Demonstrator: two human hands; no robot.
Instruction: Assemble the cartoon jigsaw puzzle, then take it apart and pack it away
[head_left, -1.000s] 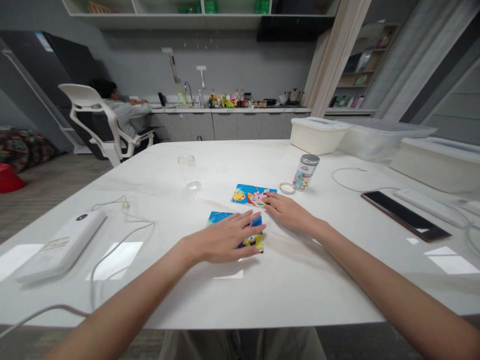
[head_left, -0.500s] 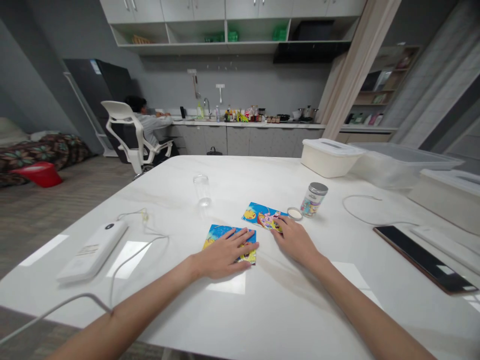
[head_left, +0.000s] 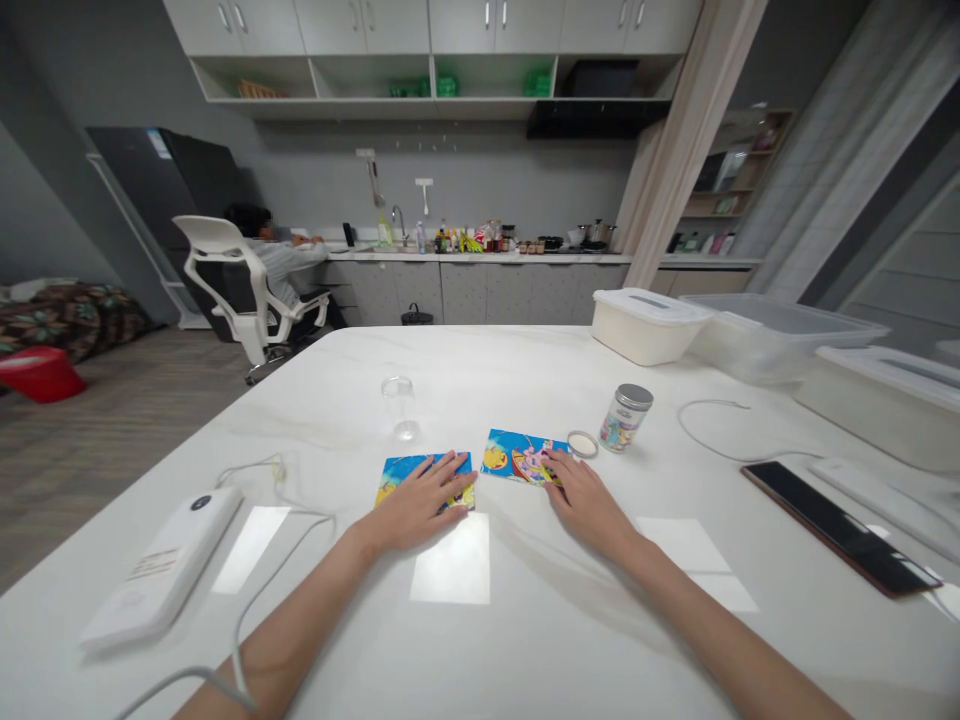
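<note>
My left hand (head_left: 420, 503) lies flat with fingers spread on a blue and yellow cartoon picture card (head_left: 396, 468), covering much of it. Beside it, across a narrow gap, lies a second blue cartoon card (head_left: 514, 456) with pink and yellow figures. The fingers of my right hand (head_left: 589, 502) rest stretched out on that card's right end. A small round lid-like disc (head_left: 583, 444) sits just past those fingertips. Behind it to the right stands a printed jar (head_left: 624, 420) with a silver lid. Beyond my left hand is a clear plastic jar (head_left: 401, 412).
A white power bank (head_left: 165, 565) with cables lies at the left; one cable passes by my left forearm. On the right are a dark phone (head_left: 836, 525) and lidded storage boxes (head_left: 649, 328). A person sits on a white-framed chair (head_left: 232, 290) beyond the table.
My left hand has slid its card left and slightly away from me, so both cards now lie nearly side by side. My right hand stays on its card. The view has tilted up slightly.
</note>
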